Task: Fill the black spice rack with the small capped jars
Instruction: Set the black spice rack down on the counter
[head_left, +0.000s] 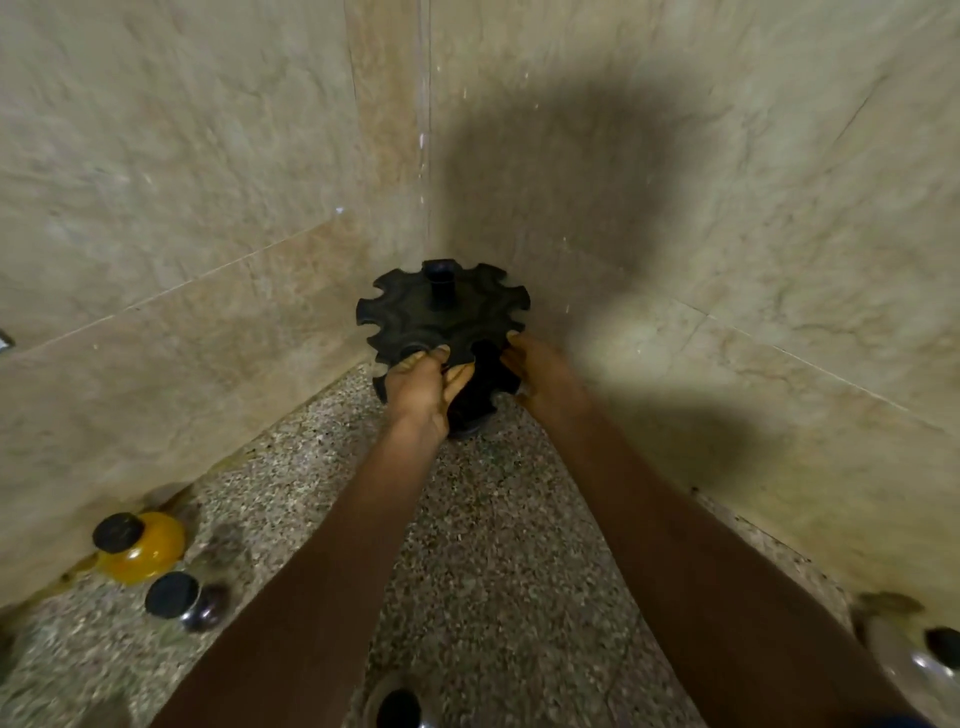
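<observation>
The black spice rack (441, 312), a round notched disc on a central post, stands in the corner where the two tiled walls meet. My left hand (423, 387) is at its front left edge, fingers and thumb curled round a small dark-capped jar (414, 349) that sits in a notch. At the front right edge, my right hand (535, 371) grips the rack's rim. The rack's lower part is mostly hidden behind both hands. The other notches that I can see hold nothing.
On the speckled counter (493, 519), a yellow jar (143, 548) and a dark jar (182, 600), both black-capped, stand at the left by the wall. Another jar (397, 706) is at the bottom edge. A clear jar (930, 654) is at the far right.
</observation>
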